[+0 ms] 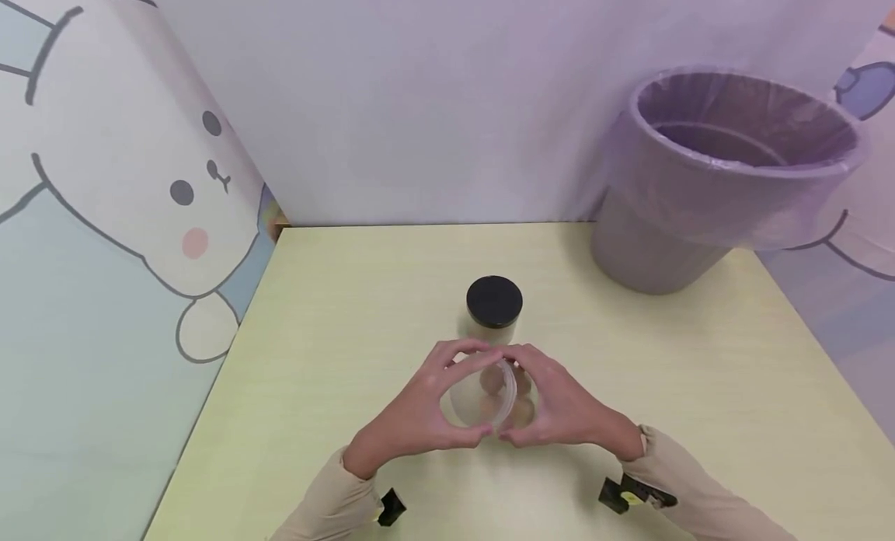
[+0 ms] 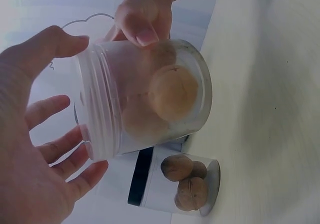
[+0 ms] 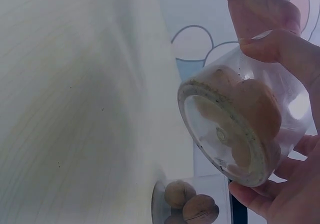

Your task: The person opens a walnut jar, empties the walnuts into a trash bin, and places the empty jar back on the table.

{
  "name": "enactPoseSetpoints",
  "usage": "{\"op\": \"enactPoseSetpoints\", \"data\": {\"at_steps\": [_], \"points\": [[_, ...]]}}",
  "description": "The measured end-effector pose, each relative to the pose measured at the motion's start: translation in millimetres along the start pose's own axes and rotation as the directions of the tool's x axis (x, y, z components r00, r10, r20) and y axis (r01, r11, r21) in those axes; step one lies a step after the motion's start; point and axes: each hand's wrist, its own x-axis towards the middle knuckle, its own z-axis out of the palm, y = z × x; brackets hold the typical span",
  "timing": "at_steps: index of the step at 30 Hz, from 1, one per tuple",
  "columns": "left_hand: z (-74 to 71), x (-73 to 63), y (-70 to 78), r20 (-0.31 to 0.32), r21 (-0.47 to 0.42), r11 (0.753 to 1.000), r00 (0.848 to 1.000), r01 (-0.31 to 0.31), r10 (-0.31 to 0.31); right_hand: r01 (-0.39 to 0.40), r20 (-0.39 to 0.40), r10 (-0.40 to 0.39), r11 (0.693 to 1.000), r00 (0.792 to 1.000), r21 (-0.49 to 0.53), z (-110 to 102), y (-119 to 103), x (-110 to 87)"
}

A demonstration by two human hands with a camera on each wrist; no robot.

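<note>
A clear plastic jar (image 2: 135,94) with several round, brown nuts inside is tipped on its side between both hands, above the table. Its translucent lid (image 2: 95,104) faces the left, and the speckled base (image 3: 220,134) shows in the right wrist view. My left hand (image 1: 426,409) curls around the lid end, thumb on one side and fingers on the other. Around the body, my right hand (image 1: 569,405) holds the jar. Just beyond them stands a second clear jar with a black lid (image 1: 494,301), upright on the table, with several walnuts (image 2: 192,193) in it.
A grey bin (image 1: 657,253) with a thin plastic liner stands at the table's back right corner. The pale wood-look table (image 1: 349,292) meets a white wall behind. Panels with a cartoon animal (image 1: 161,176) rise at the left and right sides.
</note>
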Motion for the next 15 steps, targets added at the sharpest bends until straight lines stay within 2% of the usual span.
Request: {"op": "enactPoseSetpoints", "data": {"at_steps": [5, 10, 13, 15], "points": [[-0.1, 0.8, -2.9, -0.052, 0.003, 0.999, 0.997, -0.051, 0.052, -0.008, -0.009, 0.008, 1.0, 1.0, -0.01, 0.3, -2.5, 1.2], [0.8, 1.1, -4.4, -0.12, 0.008, 0.994, 0.987, -0.108, 0.108, -0.01, -0.018, 0.01, 1.0, 1.0, -0.01, 0.4, -5.4, 2.7], [2.4, 1.1, -5.0, -0.161, 0.025, 0.993, 0.98, -0.112, 0.115, 0.0, -0.047, -0.001, 1.0, 0.999, -0.023, 1.4, -6.5, 3.4], [4.0, 1.0, -4.8, -0.195, 0.032, 0.996, 0.977, -0.086, 0.091, 0.015, -0.082, -0.018, 0.999, 0.996, -0.039, 3.1, -6.6, 3.9]]}}
